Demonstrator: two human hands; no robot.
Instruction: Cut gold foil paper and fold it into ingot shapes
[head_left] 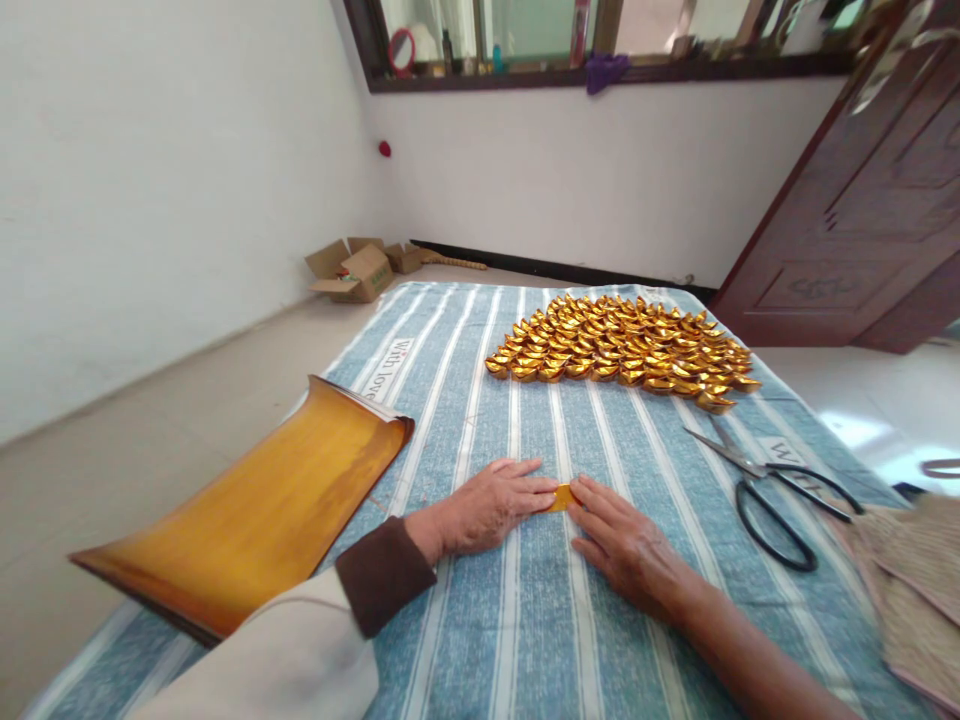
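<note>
Here, both the left hand (491, 505) and the right hand (626, 545) lie flat, fingers stretched, pressing a small folded piece of gold foil paper (562, 497) between their fingertips onto the blue-and-white striped cloth (525, 620), near black-handled scissors (772, 490) and rows of folded gold paper ingots (622, 350).

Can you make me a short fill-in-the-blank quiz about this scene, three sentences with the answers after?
1. Both hands, the left hand and right hand, press a small piece of ____ paper onto the cloth.
2. The scissors have ____ handles.
3. The cloth has blue and ____ stripes.

Missing words: gold; black; white
</note>
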